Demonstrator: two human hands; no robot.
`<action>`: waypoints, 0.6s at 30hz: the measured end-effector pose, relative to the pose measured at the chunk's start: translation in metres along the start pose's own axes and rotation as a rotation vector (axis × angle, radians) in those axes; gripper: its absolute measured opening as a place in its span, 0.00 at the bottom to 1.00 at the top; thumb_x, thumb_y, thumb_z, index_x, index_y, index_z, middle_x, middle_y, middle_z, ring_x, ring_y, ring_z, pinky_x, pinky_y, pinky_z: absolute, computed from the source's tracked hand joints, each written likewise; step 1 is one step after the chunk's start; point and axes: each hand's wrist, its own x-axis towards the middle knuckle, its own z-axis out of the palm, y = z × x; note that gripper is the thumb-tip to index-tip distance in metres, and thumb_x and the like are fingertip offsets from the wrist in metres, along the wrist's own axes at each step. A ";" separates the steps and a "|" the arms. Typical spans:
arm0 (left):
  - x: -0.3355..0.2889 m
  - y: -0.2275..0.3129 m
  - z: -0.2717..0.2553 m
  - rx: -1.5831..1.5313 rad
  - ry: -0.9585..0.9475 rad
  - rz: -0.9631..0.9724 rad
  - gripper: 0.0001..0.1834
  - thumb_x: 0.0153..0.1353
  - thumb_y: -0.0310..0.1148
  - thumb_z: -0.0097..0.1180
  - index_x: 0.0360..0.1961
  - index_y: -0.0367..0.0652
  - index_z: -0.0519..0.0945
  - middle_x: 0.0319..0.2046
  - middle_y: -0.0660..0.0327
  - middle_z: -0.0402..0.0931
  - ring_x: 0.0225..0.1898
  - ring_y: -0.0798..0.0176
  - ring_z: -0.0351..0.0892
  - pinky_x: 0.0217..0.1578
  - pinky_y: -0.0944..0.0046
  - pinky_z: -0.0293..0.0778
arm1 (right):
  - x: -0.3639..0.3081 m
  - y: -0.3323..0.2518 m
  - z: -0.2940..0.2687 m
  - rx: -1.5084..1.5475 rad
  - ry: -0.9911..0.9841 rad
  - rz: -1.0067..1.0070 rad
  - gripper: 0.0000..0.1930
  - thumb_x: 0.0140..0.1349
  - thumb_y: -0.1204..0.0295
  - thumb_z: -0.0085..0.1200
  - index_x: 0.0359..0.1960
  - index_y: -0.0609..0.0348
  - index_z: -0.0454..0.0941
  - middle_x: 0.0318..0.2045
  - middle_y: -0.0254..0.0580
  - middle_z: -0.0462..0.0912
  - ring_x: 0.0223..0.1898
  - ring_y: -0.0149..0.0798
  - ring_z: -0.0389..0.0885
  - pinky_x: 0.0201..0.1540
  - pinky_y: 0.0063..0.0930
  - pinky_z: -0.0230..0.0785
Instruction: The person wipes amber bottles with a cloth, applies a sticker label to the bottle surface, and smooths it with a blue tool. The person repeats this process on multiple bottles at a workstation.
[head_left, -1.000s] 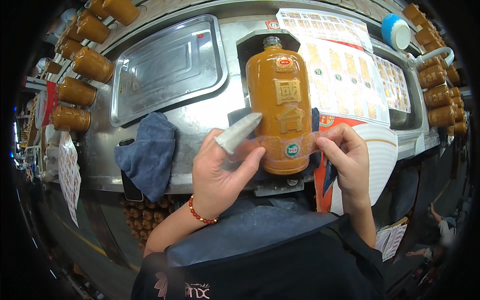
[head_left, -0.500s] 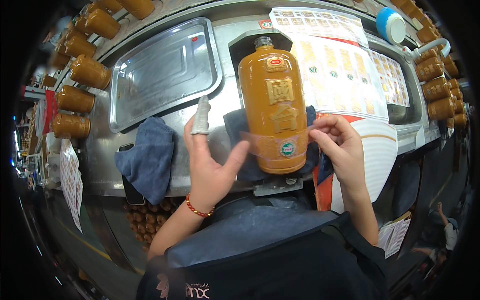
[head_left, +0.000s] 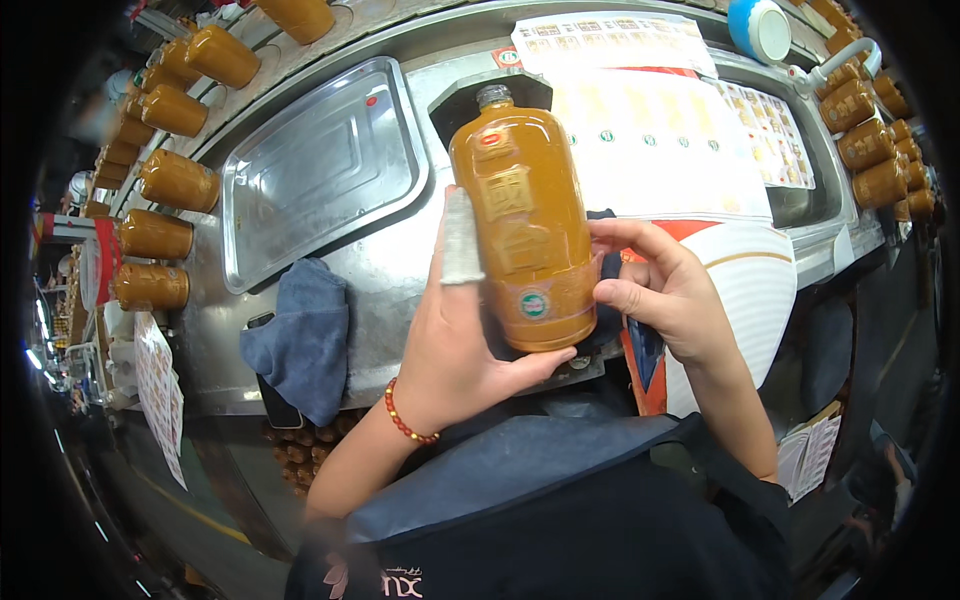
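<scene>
An amber-brown bottle [head_left: 530, 210] with a dark, uncapped-looking neck, raised gold characters and small red and green labels leans in front of me, its top tilted a little left. Along its left side and base curves my left hand [head_left: 450, 335], thumb under the bottom edge and one finger wrapped in a pale cloth sleeve. My right hand [head_left: 665, 295] grips the right edge, thumb and forefinger against the glass. Around the lower part runs a clear, faintly pinkish strip [head_left: 565, 285]. Behind the neck is a dark angular holder [head_left: 450, 105]; a dark blue cloth partly shows behind the bottle.
A metal tray [head_left: 310, 190] lies left on the steel bench. Nearer are a blue cloth [head_left: 310, 335] and a phone [head_left: 280, 405]. Label sheets [head_left: 650, 140] cover the right side, beside a blue-and-white container [head_left: 765, 30]. Several brown bottles [head_left: 180, 180] line both sides.
My left hand has moved right and closed around the bottle's left side and base. The bottle has tilted and turned slightly left. My right hand stays at its right edge, and the strip lies closer against it.
</scene>
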 end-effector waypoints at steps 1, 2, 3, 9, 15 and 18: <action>-0.002 -0.007 0.000 -0.063 -0.037 -0.023 0.71 0.41 0.39 0.84 0.78 0.28 0.46 0.74 0.38 0.56 0.76 0.42 0.59 0.73 0.53 0.59 | -0.002 -0.003 0.003 -0.031 0.008 -0.003 0.28 0.63 0.77 0.69 0.64 0.66 0.74 0.48 0.35 0.78 0.26 0.14 0.70 0.29 0.09 0.64; -0.004 -0.011 0.001 -0.103 -0.028 -0.003 0.70 0.42 0.39 0.83 0.78 0.28 0.46 0.71 0.42 0.63 0.72 0.46 0.66 0.72 0.54 0.61 | -0.002 -0.003 0.005 -0.033 0.019 -0.016 0.28 0.62 0.77 0.69 0.64 0.66 0.74 0.47 0.35 0.77 0.26 0.14 0.70 0.29 0.09 0.64; -0.003 -0.010 0.000 -0.173 -0.028 -0.001 0.68 0.45 0.38 0.82 0.78 0.27 0.47 0.70 0.43 0.63 0.72 0.47 0.67 0.72 0.54 0.61 | -0.003 -0.002 0.007 -0.039 0.035 -0.029 0.29 0.62 0.76 0.70 0.64 0.65 0.73 0.47 0.35 0.76 0.26 0.14 0.70 0.30 0.09 0.64; 0.005 0.011 0.014 -0.415 0.098 -0.274 0.50 0.61 0.29 0.70 0.75 0.27 0.51 0.69 0.46 0.65 0.70 0.52 0.68 0.70 0.54 0.63 | 0.002 0.001 0.014 0.024 0.079 -0.019 0.29 0.61 0.77 0.70 0.63 0.64 0.73 0.46 0.34 0.73 0.26 0.14 0.70 0.30 0.09 0.64; 0.007 0.016 0.016 -0.453 0.114 -0.286 0.42 0.66 0.25 0.64 0.74 0.27 0.53 0.67 0.47 0.67 0.68 0.54 0.70 0.70 0.55 0.64 | 0.005 0.003 0.015 0.064 0.086 0.004 0.29 0.62 0.75 0.71 0.63 0.64 0.73 0.46 0.33 0.72 0.26 0.13 0.69 0.31 0.08 0.64; 0.008 0.017 0.016 -0.455 0.107 -0.268 0.43 0.67 0.25 0.64 0.75 0.27 0.52 0.67 0.47 0.66 0.69 0.54 0.70 0.70 0.55 0.64 | 0.004 0.004 0.015 0.071 0.086 0.000 0.29 0.61 0.75 0.71 0.63 0.64 0.73 0.46 0.33 0.72 0.26 0.13 0.68 0.30 0.07 0.63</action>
